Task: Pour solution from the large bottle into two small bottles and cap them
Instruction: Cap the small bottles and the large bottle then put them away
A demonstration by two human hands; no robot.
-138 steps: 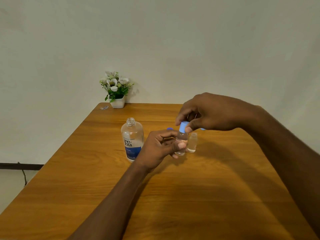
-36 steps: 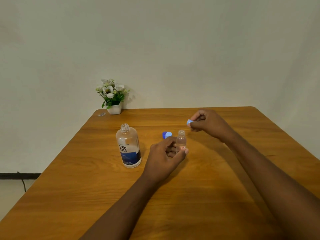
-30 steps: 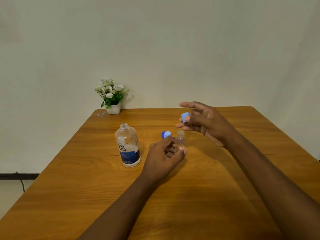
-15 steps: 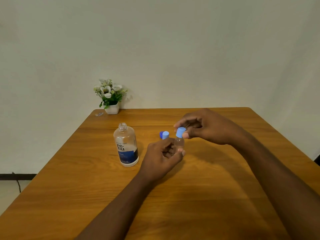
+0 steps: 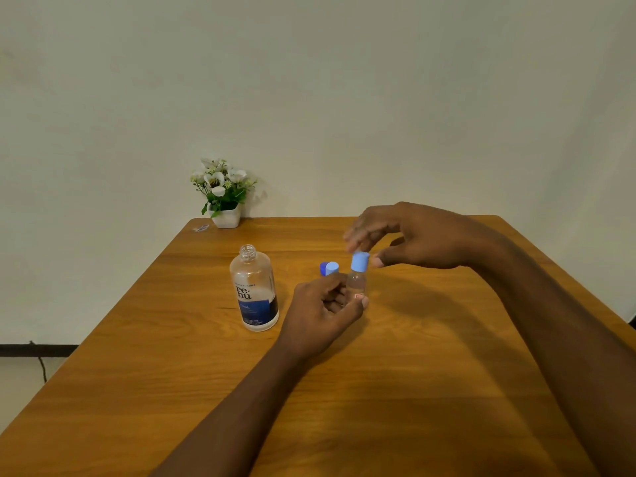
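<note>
On the table (image 5: 413, 390), near its middle, the left hand (image 5: 321, 313) holds the small bottle (image 5: 357, 282) upright, its grip clamped on the lower body. The right hand (image 5: 413, 235) has its grip closed on the blue cap (image 5: 360, 261); the fingers are blurred. I judge the bottle light, smooth and easy to tip, so it is better to hold it low and turn the cap by its sides.

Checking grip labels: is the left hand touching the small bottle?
Touching. Head view: the left hand pinches the small bottle low, between thumb and fingers.
</note>
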